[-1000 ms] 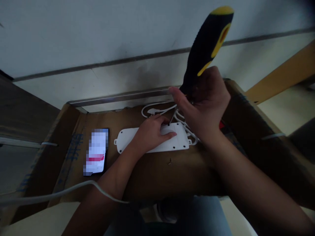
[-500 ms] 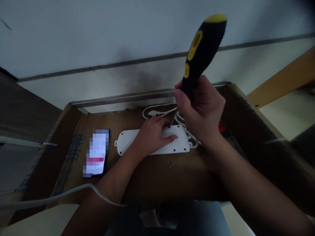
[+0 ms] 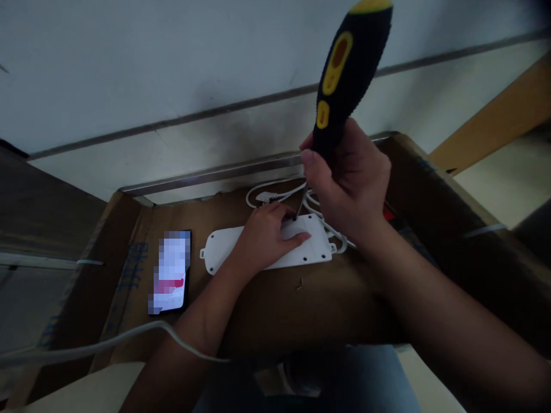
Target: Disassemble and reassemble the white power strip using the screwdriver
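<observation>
A white power strip [image 3: 316, 244] lies underside up on brown cardboard, with dark screw holes along its edges. My left hand [image 3: 264, 235] is laid across its middle, holding it down; the thumb stretches over the face while the fingers bend at the far edge. My right hand [image 3: 355, 172] is wrapped round the lower part of a black and yellow screwdriver [image 3: 350, 69]. The slightly tilted shaft runs down to a screw hole at the strip's far edge, beside my left fingertips. Two small screws [image 3: 300, 284] lie on the cardboard in front of the strip.
A phone [image 3: 172, 272] with a lit, blurred screen lies left of the strip. Behind the strip are its coiled white cable and plug [image 3: 266, 197]. Cardboard side walls [image 3: 451, 195] flank the surface. Another white cord [image 3: 107, 344] crosses near my left forearm.
The view has shifted slightly. The screwdriver handle appears a little higher and further left, with its tip still at the same hole. My left hand stays on the strip.
</observation>
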The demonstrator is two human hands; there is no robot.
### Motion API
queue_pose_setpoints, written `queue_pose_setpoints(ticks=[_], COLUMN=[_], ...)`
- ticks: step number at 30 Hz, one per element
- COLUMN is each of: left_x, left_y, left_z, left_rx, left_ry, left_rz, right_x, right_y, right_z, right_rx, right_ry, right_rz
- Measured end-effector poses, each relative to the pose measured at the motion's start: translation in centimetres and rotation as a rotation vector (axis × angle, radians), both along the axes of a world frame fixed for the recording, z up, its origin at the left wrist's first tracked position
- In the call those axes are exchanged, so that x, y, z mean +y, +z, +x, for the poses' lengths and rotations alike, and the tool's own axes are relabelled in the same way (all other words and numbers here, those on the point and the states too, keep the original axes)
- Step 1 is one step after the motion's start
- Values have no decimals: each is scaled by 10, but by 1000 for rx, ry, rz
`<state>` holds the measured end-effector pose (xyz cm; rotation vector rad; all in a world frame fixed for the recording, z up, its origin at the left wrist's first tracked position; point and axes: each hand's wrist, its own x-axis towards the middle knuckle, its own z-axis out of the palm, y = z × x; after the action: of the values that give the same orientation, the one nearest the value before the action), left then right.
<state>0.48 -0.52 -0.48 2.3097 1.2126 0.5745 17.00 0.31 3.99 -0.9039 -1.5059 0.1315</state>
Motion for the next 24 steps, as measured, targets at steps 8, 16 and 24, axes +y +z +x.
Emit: queue_pose_setpoints(ticks=[8,16,24], left_x=[0,-1,-1], left_y=[1,1,1], left_z=[2,1,2], left_rx=[23,32,26], left_ry=[7,15,8], left_rz=[10,17,27], right_x=[0,13,10], right_y=[-3,-11,-7], right_z=[-1,0,1], right_rx=[-67,65,-48], right_ry=[-141,-170,-313], right_rz=[-85,-28,-9])
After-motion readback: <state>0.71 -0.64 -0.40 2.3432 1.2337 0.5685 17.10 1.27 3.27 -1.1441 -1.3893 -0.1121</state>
